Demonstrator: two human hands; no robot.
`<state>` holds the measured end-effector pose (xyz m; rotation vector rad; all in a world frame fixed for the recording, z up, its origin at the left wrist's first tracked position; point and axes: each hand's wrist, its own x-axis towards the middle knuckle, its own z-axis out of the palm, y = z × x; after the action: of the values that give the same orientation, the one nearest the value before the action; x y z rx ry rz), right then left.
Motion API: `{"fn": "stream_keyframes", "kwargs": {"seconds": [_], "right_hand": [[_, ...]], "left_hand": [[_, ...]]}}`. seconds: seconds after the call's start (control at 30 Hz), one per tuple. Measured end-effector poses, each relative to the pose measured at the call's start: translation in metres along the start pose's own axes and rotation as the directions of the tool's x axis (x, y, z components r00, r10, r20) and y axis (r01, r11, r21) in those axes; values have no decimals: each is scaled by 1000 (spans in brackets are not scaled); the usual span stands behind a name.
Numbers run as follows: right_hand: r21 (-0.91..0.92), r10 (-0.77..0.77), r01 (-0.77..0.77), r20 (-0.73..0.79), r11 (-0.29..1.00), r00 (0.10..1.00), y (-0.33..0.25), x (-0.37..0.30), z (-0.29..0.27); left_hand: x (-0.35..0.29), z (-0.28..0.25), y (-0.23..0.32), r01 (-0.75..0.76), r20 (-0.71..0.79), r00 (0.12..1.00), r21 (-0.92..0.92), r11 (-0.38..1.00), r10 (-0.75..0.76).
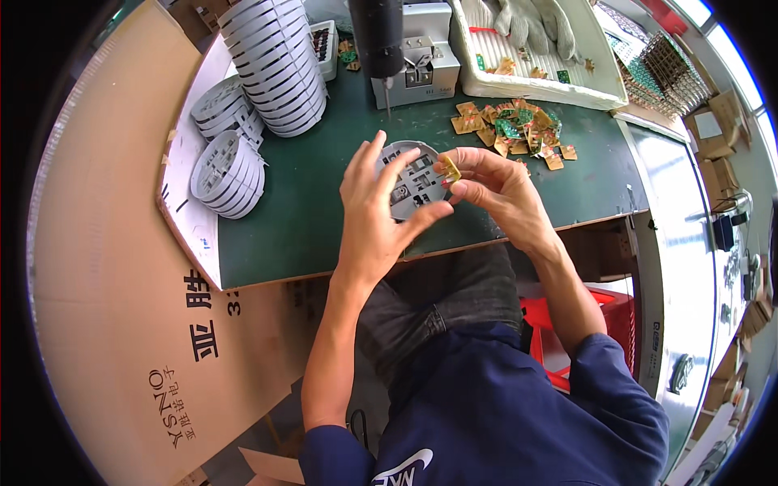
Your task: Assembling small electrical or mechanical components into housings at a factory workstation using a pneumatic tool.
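A round grey plastic housing with cut-outs and small fittings is near the table's front edge. My left hand grips it from the left, its index finger lying across the face and its thumb along the near rim. At the housing's right rim, my right hand pinches a small yellow-brown circuit board between thumb and fingers. The board stands on edge, close to or touching the rim; exactly which, I cannot tell. Behind the right hand lies a loose pile of similar small boards, some showing green faces.
A black power screwdriver hangs above the housing, bit downward. Behind it stands a grey metal machine. Stacked round housings rise at the left, with lower stacks beside them. A white foam tray holds gloves and boards.
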<state>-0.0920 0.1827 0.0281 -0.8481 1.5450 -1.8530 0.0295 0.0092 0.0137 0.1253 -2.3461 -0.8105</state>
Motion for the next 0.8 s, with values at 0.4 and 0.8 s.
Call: {"fn": "stream_keyframes", "kwargs": {"seconds": [0.4, 0.8], "right_hand": [[-51, -65, 67, 42, 996, 997, 6, -4, 10], [-255, -78, 63, -50, 965, 996, 2, -6, 15]], "left_hand": [[-3, -4, 21, -72, -157, 985, 25, 997, 75], [-10, -7, 15, -34, -195, 981, -96, 995, 14]]}}
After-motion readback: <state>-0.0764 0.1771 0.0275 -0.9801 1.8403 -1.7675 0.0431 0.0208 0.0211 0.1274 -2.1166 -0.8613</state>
